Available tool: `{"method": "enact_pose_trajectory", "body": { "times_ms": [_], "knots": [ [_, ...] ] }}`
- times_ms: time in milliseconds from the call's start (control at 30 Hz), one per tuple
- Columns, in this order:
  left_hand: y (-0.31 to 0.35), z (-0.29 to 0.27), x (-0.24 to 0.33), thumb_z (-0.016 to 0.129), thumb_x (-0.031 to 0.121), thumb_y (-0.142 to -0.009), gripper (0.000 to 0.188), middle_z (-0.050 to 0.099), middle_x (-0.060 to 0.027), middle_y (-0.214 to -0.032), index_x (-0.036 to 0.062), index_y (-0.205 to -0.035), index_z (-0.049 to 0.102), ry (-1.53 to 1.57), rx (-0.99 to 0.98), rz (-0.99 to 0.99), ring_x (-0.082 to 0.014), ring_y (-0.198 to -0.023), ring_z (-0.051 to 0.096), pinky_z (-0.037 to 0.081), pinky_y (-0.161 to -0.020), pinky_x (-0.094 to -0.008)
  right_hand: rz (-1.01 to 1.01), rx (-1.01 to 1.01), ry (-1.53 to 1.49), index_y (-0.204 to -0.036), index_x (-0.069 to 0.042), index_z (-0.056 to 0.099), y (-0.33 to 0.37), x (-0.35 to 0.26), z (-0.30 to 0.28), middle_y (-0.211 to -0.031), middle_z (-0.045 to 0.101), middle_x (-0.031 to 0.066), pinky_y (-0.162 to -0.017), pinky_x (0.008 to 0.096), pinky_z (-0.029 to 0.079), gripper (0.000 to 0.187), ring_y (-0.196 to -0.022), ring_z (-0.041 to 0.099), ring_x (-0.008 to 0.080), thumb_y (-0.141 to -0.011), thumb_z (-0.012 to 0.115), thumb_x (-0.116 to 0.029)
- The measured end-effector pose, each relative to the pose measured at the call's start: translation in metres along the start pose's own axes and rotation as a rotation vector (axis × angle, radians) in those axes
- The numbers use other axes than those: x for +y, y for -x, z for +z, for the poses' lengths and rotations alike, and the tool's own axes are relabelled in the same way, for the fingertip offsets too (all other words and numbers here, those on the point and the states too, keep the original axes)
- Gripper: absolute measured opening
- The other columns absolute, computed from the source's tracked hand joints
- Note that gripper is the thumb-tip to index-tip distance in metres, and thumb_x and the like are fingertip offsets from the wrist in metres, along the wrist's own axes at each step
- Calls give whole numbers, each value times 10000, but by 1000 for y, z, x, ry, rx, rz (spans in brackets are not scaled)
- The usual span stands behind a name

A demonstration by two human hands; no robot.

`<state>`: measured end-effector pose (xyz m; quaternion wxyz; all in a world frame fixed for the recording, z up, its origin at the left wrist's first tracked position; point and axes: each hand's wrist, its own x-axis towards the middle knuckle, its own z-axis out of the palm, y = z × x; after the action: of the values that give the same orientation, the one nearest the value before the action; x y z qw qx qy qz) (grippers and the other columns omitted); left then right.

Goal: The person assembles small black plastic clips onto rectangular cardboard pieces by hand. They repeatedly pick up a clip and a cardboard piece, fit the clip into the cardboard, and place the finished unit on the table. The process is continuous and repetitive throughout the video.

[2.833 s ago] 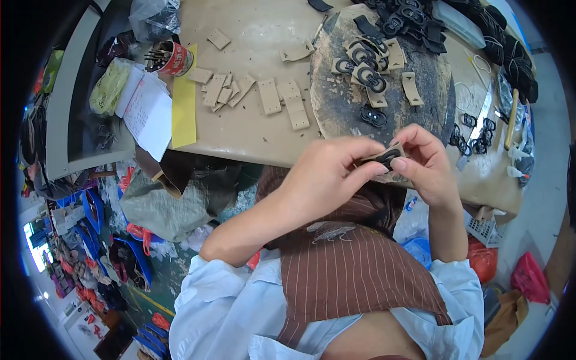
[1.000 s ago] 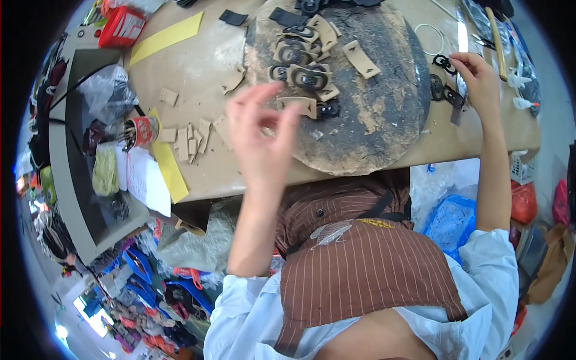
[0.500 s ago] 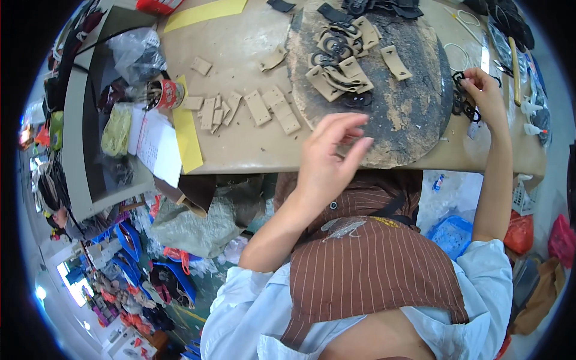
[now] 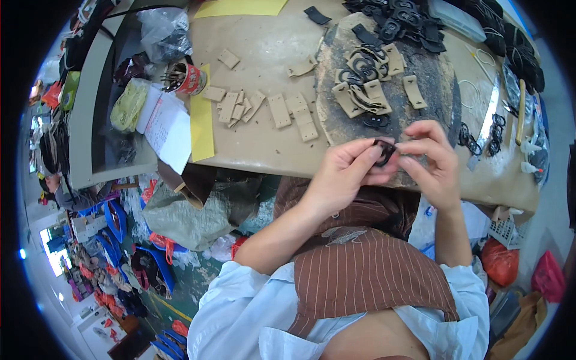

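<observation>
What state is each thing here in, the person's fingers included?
Left fingers: closed on the black ring.
Black ring: held up.
Right fingers: half curled beside it; contact unclear.
Tan tabs: loose, some overlapping.
Board: lying flat, worn.
Red can: open, holding sticks.
Clear bag: crumpled.
Red bag: bulging.

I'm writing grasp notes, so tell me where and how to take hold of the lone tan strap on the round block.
Probably best pinched by the long edges of the tan strap at mid-length, from above and its right. It is narrow, lies apart from the pile of tan straps and black rings to its left, and has bare round block on its right.
</observation>
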<state>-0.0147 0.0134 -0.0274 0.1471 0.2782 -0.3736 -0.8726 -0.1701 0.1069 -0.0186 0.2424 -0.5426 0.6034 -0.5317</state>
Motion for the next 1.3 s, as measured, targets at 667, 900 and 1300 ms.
{"method": "enact_pose_trajectory", "body": {
  "times_ms": [667,900,1300],
  "knots": [
    [34,-15,23,467,108,-912,177,620,-52,-808,-19,-986,566,-552,-302,-167,-97,-687,612,506,-595,-211,-333,-503,201,-928,-5,618,3,-37,2,-936,624,142,-661,323,526,303,-803,636,265,-659,731,-86],
    [24,-15,-5,556,13,-845,227,616,-58,-840,-6,-1059,482,-160,77,107,-80,-742,590,483,-635,-203,-278,-68,292,-833,-19,628,29,-17,39,-902,591,130,-647,309,502,232,-734,596,233,-643,750,-72],
    [35,-19,8,555,-69,-801,505,585,-58,-806,17,-1239,318,-311,-263,-20,-103,-777,593,485,-708,-224,-92,-604,-76,-1030,-38,625,3,-29,-3,-1007,600,104,-667,286,507,381,-794,619,210,-668,730,-96]
  ]
}}
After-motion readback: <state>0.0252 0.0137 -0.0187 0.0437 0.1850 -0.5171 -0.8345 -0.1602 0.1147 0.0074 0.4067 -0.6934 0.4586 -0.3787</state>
